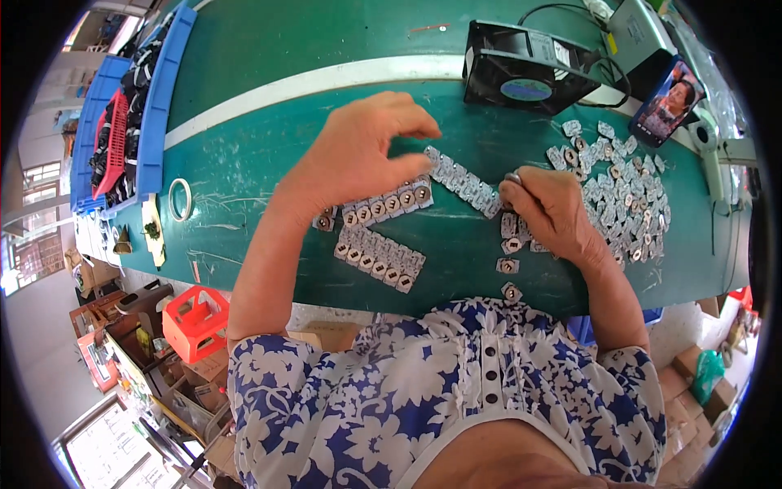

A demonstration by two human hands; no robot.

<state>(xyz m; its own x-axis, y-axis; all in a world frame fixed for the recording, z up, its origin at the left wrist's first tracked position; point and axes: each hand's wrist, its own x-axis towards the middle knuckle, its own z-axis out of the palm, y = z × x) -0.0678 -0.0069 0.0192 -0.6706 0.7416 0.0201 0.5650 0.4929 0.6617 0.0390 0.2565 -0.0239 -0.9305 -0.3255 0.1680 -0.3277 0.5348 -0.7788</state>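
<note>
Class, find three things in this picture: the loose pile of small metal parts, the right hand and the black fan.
Loose pile of small metal parts [621,198]: head view, middle of the pile.
Right hand [551,208]: head view, back of the hand.
Black fan [525,89]: head view, round hub.

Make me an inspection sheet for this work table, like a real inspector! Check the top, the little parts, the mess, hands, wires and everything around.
Surface: green table, scuffed, with a pale band across it.
Job's things: metal parts lined up in rows near the middle; a loose pile on the right.
Clutter: black fan, lit phone and pale ring.
Hands: left hand open, at the slanted row's far end; right hand seems to pinch a small part at its near end.
Cables: black cable looping beside the fan.
Surroundings: blue crate at far left; red plastic stool below the table's left side.
</note>
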